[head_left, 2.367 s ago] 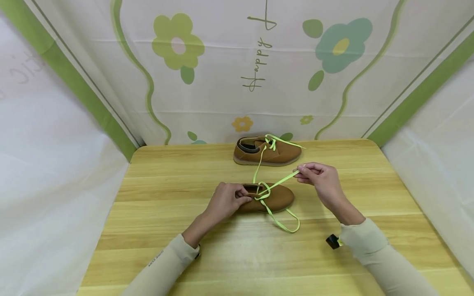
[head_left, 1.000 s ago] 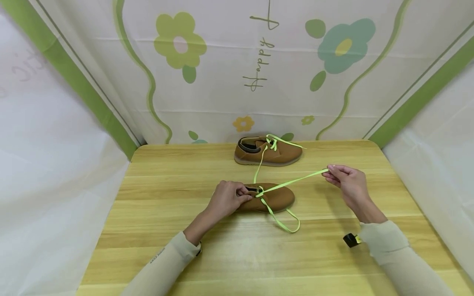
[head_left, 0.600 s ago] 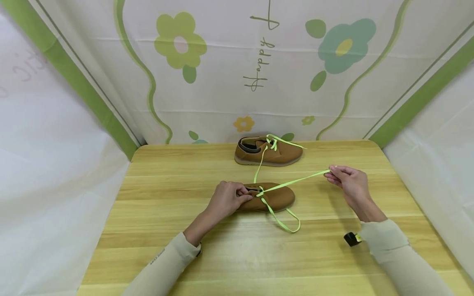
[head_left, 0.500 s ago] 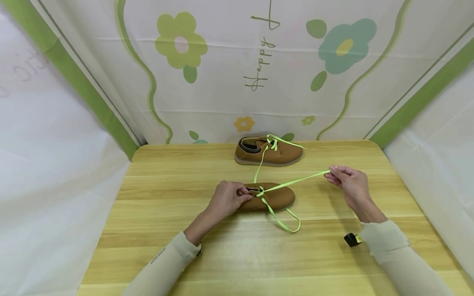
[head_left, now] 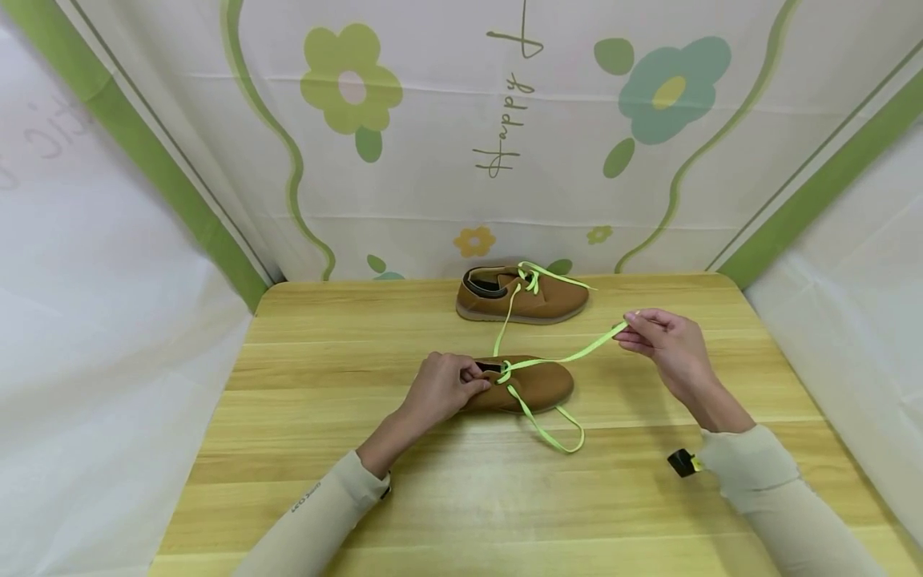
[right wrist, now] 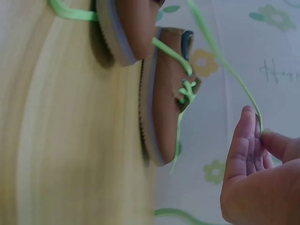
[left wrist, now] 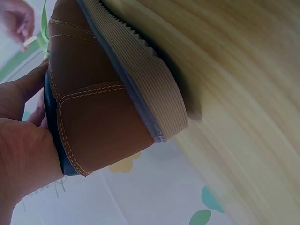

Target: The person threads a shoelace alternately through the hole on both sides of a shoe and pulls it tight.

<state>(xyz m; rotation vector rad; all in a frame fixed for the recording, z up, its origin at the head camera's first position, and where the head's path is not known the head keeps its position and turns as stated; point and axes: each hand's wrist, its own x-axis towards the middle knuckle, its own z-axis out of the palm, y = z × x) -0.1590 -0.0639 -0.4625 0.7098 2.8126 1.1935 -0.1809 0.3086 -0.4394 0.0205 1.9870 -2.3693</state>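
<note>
The nearer brown shoe (head_left: 550, 386) lies sole down on the table, toe to the right. My left hand (head_left: 441, 389) grips its side at the opening, thumb and fingers on the edge by the eyelets. My right hand (head_left: 671, 349), out to the right of the toe, pinches the end of a neon green shoelace (head_left: 594, 344) between thumb and fingers. That lace sags a little on its way from the eyelets, also in the right wrist view. Another stretch of lace (head_left: 551, 442) loops onto the table in front. The left wrist view shows the heel (left wrist: 101, 126) with its ribbed sole.
A matching brown shoe (head_left: 562, 300) stands at the table's back edge, its green lace threaded. One lace end trails from it toward the nearer shoe. The wooden table (head_left: 324, 336) is enclosed by white cloth walls with printed flowers.
My right hand first drew the lace rightward until taut, shrinking the loop at the eyelets. Now it has come slightly back left and up, and the lace sags. My left hand stays put.
</note>
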